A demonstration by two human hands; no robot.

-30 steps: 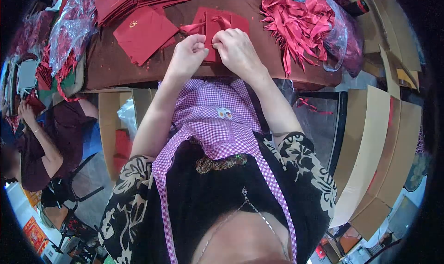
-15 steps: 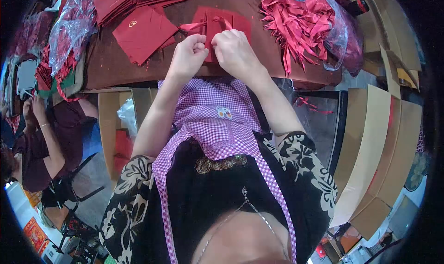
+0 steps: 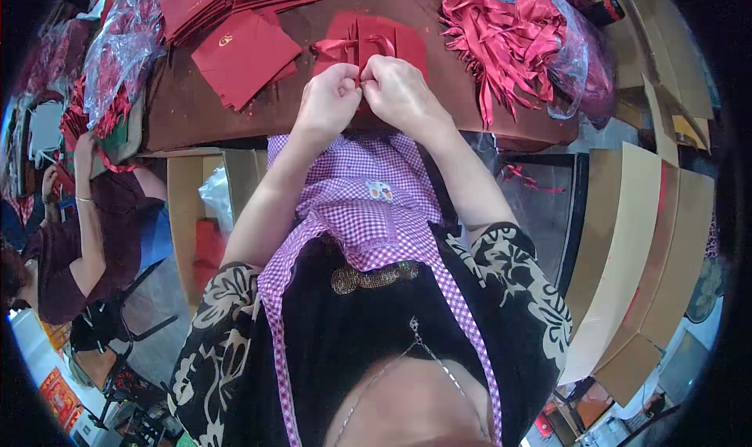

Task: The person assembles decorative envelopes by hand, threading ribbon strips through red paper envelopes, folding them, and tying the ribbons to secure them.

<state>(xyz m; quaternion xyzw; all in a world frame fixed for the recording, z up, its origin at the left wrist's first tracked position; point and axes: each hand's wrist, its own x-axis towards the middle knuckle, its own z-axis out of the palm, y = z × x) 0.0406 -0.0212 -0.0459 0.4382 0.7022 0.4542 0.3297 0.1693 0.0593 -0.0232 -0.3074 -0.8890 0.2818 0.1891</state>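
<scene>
Red card pieces (image 3: pixel 411 46) lie on the brown tabletop in front of me, with a red ribbon (image 3: pixel 333 46) across them. My left hand (image 3: pixel 330 101) is closed at their near edge, its fingertips pinched; what they grip is too small to name. Right beside it, my right hand (image 3: pixel 395 91) is also closed, thumb and finger together near the ribbon, its grip hidden. The two hands nearly touch. Left of them sits a stack of red envelopes (image 3: pixel 247 55) with a gold mark.
More red envelopes (image 3: pixel 196 5) are piled at the back left. A heap of red ribbons (image 3: pixel 509 44) lies right, partly in clear plastic (image 3: pixel 576 63). Cardboard boxes (image 3: pixel 619 259) stand at the right. At the far left a co-worker's arm (image 3: pixel 90 228) reaches up.
My left hand has moved right, up against my right hand, and the red pieces under them have shifted slightly. The co-worker's hands at the left have moved apart.
</scene>
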